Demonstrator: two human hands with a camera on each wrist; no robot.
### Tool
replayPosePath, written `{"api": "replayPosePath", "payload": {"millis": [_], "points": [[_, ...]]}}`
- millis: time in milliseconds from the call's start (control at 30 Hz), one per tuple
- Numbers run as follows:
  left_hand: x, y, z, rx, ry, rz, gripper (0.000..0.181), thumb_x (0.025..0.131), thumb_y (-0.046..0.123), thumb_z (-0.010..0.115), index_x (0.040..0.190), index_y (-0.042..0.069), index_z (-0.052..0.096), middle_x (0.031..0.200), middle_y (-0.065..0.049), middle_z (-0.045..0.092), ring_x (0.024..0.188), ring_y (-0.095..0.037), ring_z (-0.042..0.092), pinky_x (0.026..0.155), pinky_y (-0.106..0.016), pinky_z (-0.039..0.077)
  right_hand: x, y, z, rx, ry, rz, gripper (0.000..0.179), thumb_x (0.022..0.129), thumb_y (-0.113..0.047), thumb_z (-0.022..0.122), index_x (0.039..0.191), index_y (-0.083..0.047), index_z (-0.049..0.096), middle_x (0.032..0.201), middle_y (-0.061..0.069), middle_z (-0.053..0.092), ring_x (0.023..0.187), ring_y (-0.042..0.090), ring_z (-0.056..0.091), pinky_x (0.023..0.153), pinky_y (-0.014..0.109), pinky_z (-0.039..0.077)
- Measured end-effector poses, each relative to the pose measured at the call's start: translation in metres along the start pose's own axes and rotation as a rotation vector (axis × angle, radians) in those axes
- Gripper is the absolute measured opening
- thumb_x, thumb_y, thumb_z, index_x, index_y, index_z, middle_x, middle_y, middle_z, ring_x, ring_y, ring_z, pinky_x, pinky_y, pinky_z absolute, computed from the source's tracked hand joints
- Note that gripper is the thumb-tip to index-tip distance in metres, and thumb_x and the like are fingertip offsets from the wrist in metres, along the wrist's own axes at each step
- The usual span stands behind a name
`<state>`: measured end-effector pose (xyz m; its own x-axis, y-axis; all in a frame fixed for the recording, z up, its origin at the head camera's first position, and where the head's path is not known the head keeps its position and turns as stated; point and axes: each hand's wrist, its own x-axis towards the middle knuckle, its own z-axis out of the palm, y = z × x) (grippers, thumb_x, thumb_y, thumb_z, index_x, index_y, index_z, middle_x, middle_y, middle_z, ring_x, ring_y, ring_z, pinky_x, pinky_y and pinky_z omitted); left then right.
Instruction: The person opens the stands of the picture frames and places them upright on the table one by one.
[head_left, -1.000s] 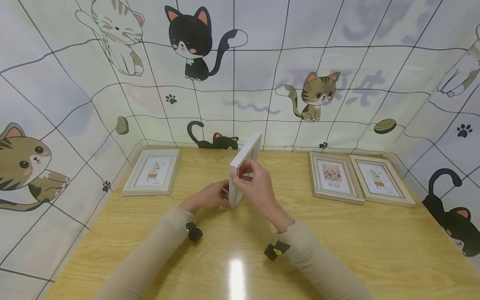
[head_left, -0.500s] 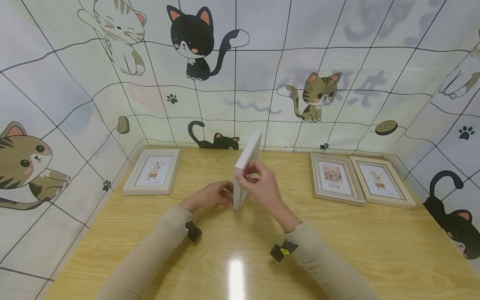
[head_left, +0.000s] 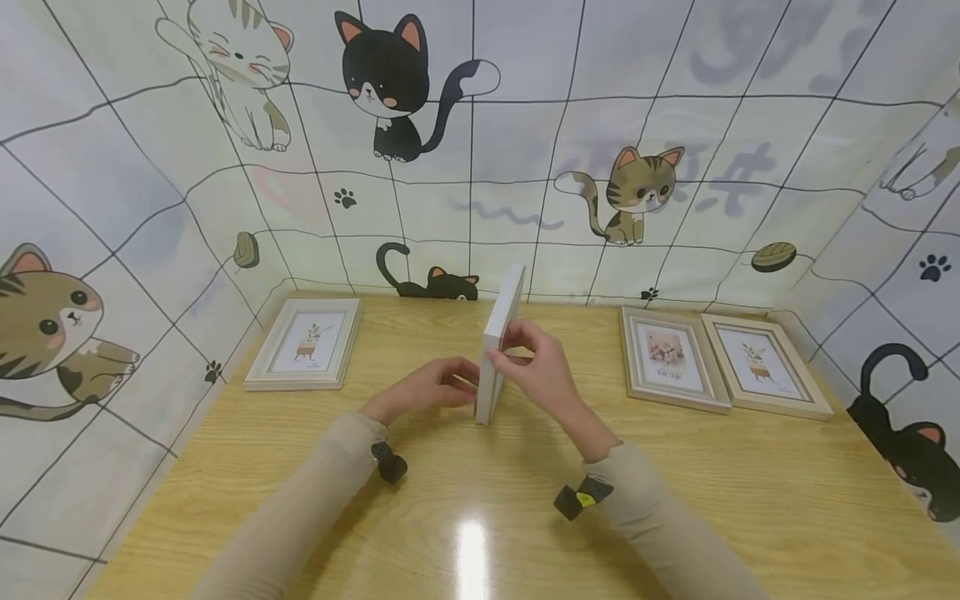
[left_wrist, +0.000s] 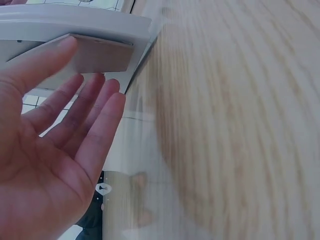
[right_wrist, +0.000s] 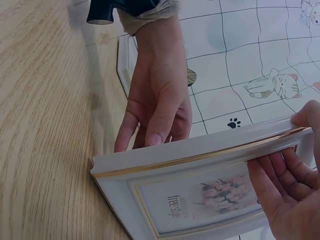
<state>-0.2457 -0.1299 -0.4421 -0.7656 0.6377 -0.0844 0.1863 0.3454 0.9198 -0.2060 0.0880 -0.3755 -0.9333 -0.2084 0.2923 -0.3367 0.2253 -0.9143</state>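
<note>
A white picture frame (head_left: 501,312) with gold trim stands on its edge on the table, seen nearly edge-on in the head view. My right hand (head_left: 542,367) pinches its upper near part, thumb at the edge and fingers against the front. That front, with a pink flower print (right_wrist: 222,195), shows in the right wrist view. Behind the frame, my left hand (head_left: 435,387) has loosely extended fingers close to its lower back. In the left wrist view a grey panel (left_wrist: 102,55) slants out from the frame's back, and the left thumb overlaps it.
One framed plant picture (head_left: 303,343) lies at the back left of the wooden table (head_left: 420,517). At the right lie a frame with a flower print (head_left: 672,358) and a pale wood frame (head_left: 765,364), side by side. A cat-patterned wall covering (head_left: 517,142) encloses the back and sides.
The picture frame has shifted slightly right and turned, so its front shows less in the head view. My right hand moved right with it; my left hand stays behind it, fingers loosened.
</note>
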Motion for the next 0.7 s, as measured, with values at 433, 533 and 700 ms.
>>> {"api": "replayPosePath", "payload": {"millis": [433,533,700], "points": [[0.0021,0.0001,0.0038,-0.038,0.008,0.014,0.040,0.094,0.012,0.068,0.131,0.004,0.056,0.134,-0.013,0.060,0.121,-0.025,0.064,0.099,-0.033,0.056,0.0003,0.0012,-0.0059,0.017,-0.040,-0.015,0.022,0.090,-0.006,0.070,0.108,0.002,0.062,0.102,0.017,0.064,0.095,0.014,0.061,0.084,0.027,0.062],[0.0031,0.0007,0.0040,-0.038,0.010,0.017,0.040,0.094,0.012,0.067,0.131,0.004,0.055,0.134,-0.013,0.060,0.121,-0.025,0.063,0.100,-0.033,0.055,0.0008,0.0014,-0.0076,0.013,-0.044,-0.013,0.021,0.090,-0.007,0.070,0.108,0.002,0.062,0.103,0.017,0.064,0.095,0.013,0.061,0.083,0.027,0.062],[0.0052,0.0024,0.0043,-0.034,0.012,0.018,0.039,0.094,0.013,0.067,0.130,0.004,0.055,0.132,-0.013,0.061,0.119,-0.024,0.064,0.102,-0.033,0.054,0.0011,0.0018,-0.0102,0.014,-0.054,-0.009,0.021,0.090,-0.006,0.069,0.108,0.002,0.062,0.102,0.016,0.064,0.095,0.012,0.061,0.082,0.025,0.062]]}}
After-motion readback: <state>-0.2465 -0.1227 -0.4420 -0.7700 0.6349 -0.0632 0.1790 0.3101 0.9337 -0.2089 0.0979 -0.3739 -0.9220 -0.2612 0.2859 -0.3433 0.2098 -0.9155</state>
